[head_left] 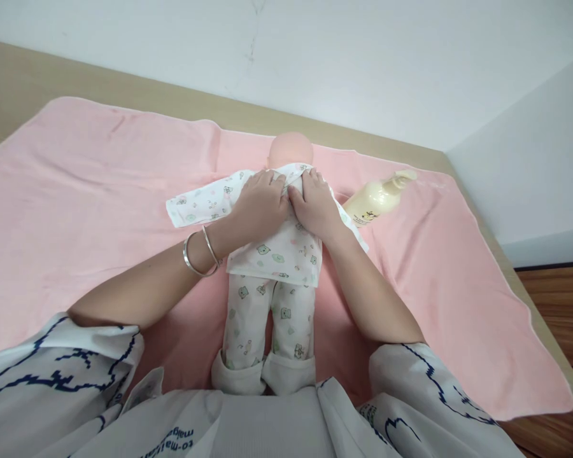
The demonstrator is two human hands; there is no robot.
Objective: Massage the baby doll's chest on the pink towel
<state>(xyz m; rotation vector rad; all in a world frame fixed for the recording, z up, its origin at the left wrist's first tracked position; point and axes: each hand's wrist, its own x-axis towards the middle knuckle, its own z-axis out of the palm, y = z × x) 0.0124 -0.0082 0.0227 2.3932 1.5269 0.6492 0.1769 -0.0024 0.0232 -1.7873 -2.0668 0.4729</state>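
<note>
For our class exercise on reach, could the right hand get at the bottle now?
Probably yes: the bottle is close by, with only a shirt sleeve partly between it and the right hand.

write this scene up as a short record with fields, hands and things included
left hand: on the shirt near the neck, grip unclear
right hand: beside it on the shirt, thumb toward the left hand
wrist: two silver bracelets on the left
doll: head at the far end
shirt: white, printed, left-side sleeve spread outward
trousers: similar print
bottle: cream, pump-topped, right of the doll
blanket: pink, under the doll
</note>
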